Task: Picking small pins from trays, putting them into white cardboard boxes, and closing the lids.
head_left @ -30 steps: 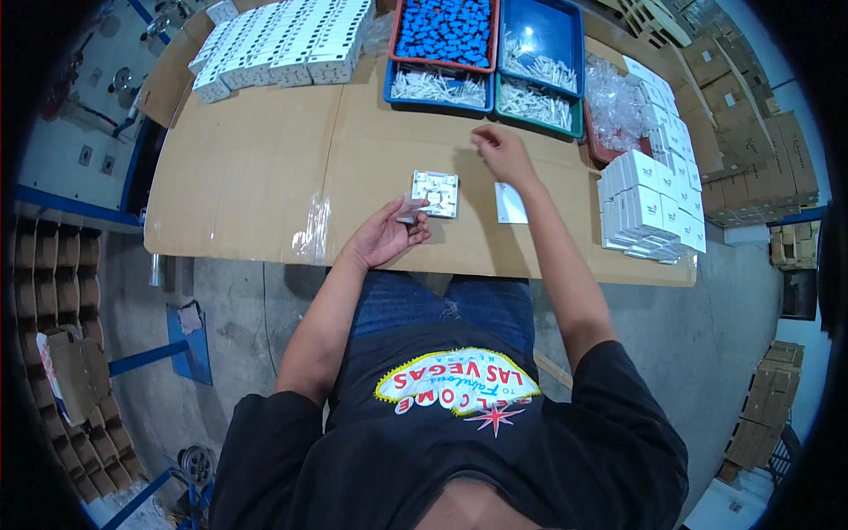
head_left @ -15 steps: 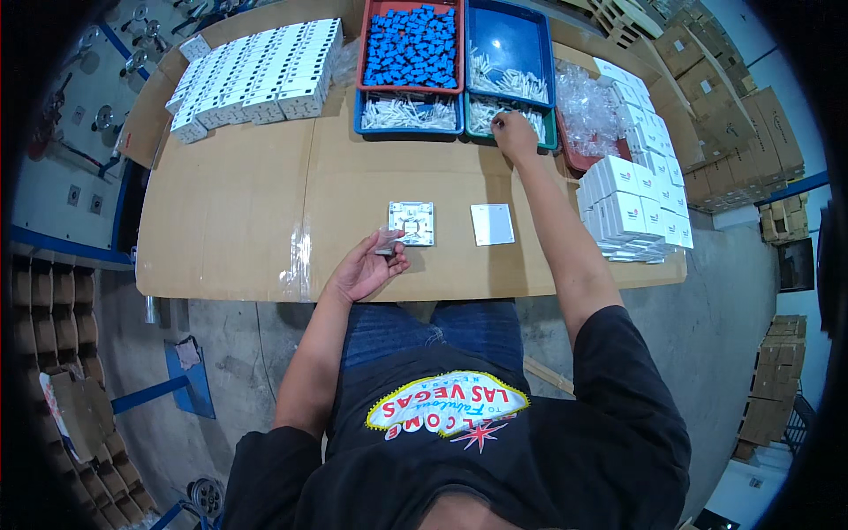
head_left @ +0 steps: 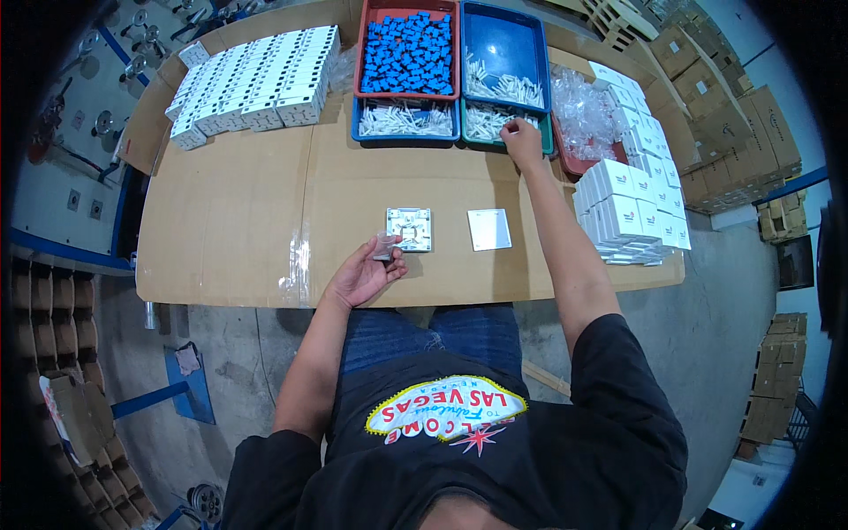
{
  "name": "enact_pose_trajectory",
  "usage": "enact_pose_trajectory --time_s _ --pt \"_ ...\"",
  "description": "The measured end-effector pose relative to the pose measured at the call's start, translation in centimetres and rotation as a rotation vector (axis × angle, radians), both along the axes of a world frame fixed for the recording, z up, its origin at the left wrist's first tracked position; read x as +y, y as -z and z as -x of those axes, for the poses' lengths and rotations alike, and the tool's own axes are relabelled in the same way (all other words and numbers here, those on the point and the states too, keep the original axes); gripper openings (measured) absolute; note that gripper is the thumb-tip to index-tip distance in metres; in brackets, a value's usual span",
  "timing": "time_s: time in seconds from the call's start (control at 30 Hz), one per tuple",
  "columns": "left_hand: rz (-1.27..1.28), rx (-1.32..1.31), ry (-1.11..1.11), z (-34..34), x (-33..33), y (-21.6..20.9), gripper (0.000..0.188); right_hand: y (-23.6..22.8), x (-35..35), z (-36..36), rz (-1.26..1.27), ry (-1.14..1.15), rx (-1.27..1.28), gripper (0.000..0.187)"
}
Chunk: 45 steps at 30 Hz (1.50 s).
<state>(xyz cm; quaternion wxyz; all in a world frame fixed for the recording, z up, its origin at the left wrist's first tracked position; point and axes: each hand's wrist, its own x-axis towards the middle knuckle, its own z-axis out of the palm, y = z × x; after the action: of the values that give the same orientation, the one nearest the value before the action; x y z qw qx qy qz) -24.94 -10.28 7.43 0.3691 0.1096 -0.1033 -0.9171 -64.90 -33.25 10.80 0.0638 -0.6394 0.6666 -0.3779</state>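
My left hand (head_left: 364, 276) is palm up near the table's front edge, its fingers closed on a small clear plastic bag (head_left: 383, 247). Just beyond it lies a square white faceplate base (head_left: 412, 231) with its inner frame facing up. To the right is a flat white square cover plate (head_left: 489, 230). My right hand (head_left: 522, 140) reaches over the front edge of a green tray (head_left: 481, 141) of slim white plastic pieces (head_left: 486, 121). Its fingertips are pinched together; whatever they may hold is too small to make out.
Behind stand a red tray (head_left: 359, 66) of blue connectors and blue trays (head_left: 503, 35) with white pieces. Rows of white boxes (head_left: 300, 106) fill the back left. On the right are clear plastic bags (head_left: 583, 110) in a red tray and stacked white boxes (head_left: 623, 212).
My right hand has drawn back slightly toward me and to the right, from over the white pieces to the green tray's edge. My left hand stays nearly still with the bag.
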Motion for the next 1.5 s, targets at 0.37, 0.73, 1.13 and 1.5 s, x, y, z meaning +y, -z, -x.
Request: enact_pose_trajectory --time_s 0.37,0.73,1.13,1.5 --pt "-0.005 -0.048 -0.005 0.3 -0.2 -0.2 0.053 0.4 -1.4 0.4 -0.187 0.025 0.185 0.021" --pt "-0.011 -0.014 -0.021 -0.3 0.6 0.6 0.054 -0.9 5.6 -3.4 0.005 0.009 -0.155 0.018" --pt "0.037 0.022 0.027 0.5 -0.6 0.1 0.058 -5.0 22.0 -17.5 -0.374 -0.418 -0.682 0.015" --pt "0.069 -0.021 -0.014 0.0 0.3 0.2 0.041 -6.2 20.6 -20.5 -0.301 -0.693 -0.234 0.014"
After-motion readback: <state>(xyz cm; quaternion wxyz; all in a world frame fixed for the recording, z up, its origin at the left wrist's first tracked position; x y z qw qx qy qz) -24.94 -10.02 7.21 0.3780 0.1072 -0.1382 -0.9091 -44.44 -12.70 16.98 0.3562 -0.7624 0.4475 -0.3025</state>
